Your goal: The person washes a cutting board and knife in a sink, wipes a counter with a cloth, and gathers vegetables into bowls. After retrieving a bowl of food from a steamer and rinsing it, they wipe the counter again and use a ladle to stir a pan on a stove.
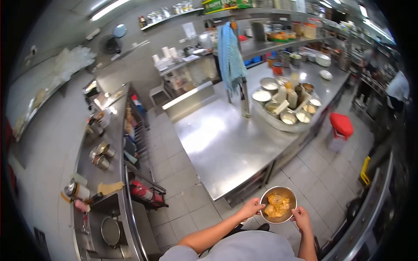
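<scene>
A round metal bowl (264,201) is held up over the tiled floor, near my body. Orange-yellow coated pieces of food, perhaps marinated meat, (277,206) lie inside it. My left hand (251,208) grips the rim on the left, thumb on top. On the opposite side my right hand (301,218) is closed on the rim. The fingers under the bowl are hidden. Just ahead of the bowl stands the steel worktable (235,161).
A large tray (278,124) on the counter carries several metal bowls and bottles. On the right is a bin with a red lid (342,125). A sink with a pot (112,230) lies to the left, above a fire extinguisher (146,193). Two people (397,89) stand far right.
</scene>
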The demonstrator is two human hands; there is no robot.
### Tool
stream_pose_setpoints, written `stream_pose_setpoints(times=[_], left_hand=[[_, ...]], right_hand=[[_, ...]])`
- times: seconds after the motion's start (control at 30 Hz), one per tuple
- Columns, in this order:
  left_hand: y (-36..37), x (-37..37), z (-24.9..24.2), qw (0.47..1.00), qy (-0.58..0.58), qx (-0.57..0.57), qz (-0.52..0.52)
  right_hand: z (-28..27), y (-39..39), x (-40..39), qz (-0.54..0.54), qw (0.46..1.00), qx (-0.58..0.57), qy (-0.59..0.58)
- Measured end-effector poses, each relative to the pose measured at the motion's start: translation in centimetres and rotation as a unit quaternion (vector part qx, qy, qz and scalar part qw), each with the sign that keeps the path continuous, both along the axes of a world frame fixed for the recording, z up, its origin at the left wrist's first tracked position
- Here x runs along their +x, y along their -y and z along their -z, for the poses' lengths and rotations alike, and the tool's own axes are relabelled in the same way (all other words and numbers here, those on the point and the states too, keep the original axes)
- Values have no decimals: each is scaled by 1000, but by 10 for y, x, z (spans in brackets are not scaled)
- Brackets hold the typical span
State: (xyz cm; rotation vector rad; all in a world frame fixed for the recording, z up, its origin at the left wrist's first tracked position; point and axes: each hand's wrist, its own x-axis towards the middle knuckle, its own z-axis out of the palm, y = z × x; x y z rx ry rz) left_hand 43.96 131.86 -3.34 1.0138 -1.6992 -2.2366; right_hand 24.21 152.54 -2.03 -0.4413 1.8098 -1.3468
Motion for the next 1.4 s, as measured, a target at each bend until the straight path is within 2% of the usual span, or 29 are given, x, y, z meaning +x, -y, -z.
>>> stream_pose_setpoints(times=[0.03, 0.1, 0.17, 0.23, 0.27, 0.3, 0.37, 0.47, 0.53, 0.57, 0.63, 0.67, 0.77, 0.8, 0.83, 0.87, 0.93, 0.97, 1.0, 1.07, 1.1, 1.17, 1.23, 1.27, 1.33, 1.37, 1.4], left_hand=[[8, -14, -9, 1000, -1, -10, -23], [22, -41, -20, 998, -3, -5, -63], [48, -90, -22, 992, -1, -84, -91], [57, -131, -34, 991, -35, -67, -114], [61, -155, -54, 990, -53, -33, -127], [67, -180, -64, 988, -69, 4, -136], [89, -233, -45, 997, -53, -28, -54], [97, -335, -40, 997, -67, 48, -1], [95, -408, -40, 991, -91, 83, 60], [92, -448, -43, 986, -105, 96, 86], [85, -531, -32, 981, -85, 117, 132], [82, -562, -20, 978, -62, 127, 154], [70, -665, -18, 963, -61, 201, 166], [69, -699, -21, 965, -60, 206, 151], [72, -736, -14, 963, -64, 204, 166], [80, -776, 1, 969, -80, 200, 124], [97, -840, 12, 967, -131, 215, 38], [115, -877, 30, 965, -162, 207, 18], [121, -901, 9, 956, -172, 225, -83], [162, -958, 32, 951, -181, 178, -178], [184, -980, 42, 949, -165, 162, -216], [222, -1007, 41, 939, -170, 123, -273], [264, -1030, 52, 929, -130, 101, -331], [290, -1040, 74, 930, -127, 75, -336], [327, -1062, 79, 916, -124, 77, -374], [344, -1077, 74, 902, -126, 81, -405], [361, -1090, 67, 904, -136, 97, -395]], right_hand=[[2, 18, -23, -17, 1000, -6, 6], [-8, 54, -66, -54, 992, -59, -97], [-26, 95, -125, -96, 990, -48, -95], [-31, 117, -163, -44, 982, -160, -87], [-30, 128, -187, -40, 983, -159, -87], [-28, 133, -214, 20, 987, -143, -71], [-17, 134, -271, 110, 986, -110, -59], [29, 102, -351, 183, 980, -61, -40], [45, 72, -393, 153, 987, 16, -50], [47, 55, -415, 179, 982, 19, -58], [65, 4, -427, 286, 957, -31, 45], [80, -18, -426, 305, 950, -27, 54], [130, -96, -440, 450, 888, 30, 90], [171, -130, -435, 488, 866, 43, 100], [221, -172, -432, 476, 865, 102, 119], [256, -199, -423, 495, 846, 134, 144], [346, -261, -385, 535, 801, 66, 260], [396, -302, -350, 529, 723, -132, 424], [393, -305, -354, 525, 728, -128, 421], [380, -299, -348, 481, 628, -154, 592], [370, -303, -369, 481, 687, -96, 537], [303, -280, -446, 445, 789, -22, 423], [259, -265, -520, 409, 862, 31, 299], [241, -255, -561, 407, 878, 65, 242], [206, -223, -658, 437, 861, 217, 147], [190, -215, -699, 469, 854, 178, 134], [185, -213, -736, 470, 865, 155, 79]])
